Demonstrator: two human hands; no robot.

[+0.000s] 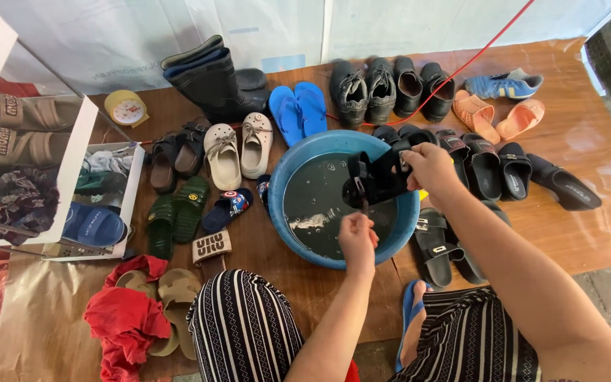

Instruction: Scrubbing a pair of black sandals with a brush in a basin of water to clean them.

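- Closest to the camera are the person's knees in black and white striped pants [245,329], and one bare foot in a blue flip-flop [410,315].
- A red cloth [125,318] lies at the left on brown paper, next to a pair of tan sandals [171,297].
- The left hand [357,240] is over the near side of the blue basin [284,177]. Its fingers are pinched together on a small thing that I cannot make out, just under the sandal.
- The right hand [429,168] is closed tight on a black sandal [380,177] and holds it up over the dark water in the basin.
- The basin sits on the brown wooden floor [588,141], in the middle of lots of shoes.
- A black slide with a buckle [434,244] lies just right of the basin.
- Left of the basin are green sandals [177,212], a dark blue kids' sandal [228,209], cream clogs [238,147] and brown sandals [177,152].
- Right of the basin is a row of black slides [489,166].
- White boxes [72,170] at the far left hold more shoes.
- Farther back are blue flip-flops [298,110], black rubber boots [210,81], black shoes [365,88], orange sandals [496,117] and a blue sneaker [507,85].
- A roll of yellow tape [126,108] lies near the boots.
- A red cord [475,53] runs across the back toward the white wall.
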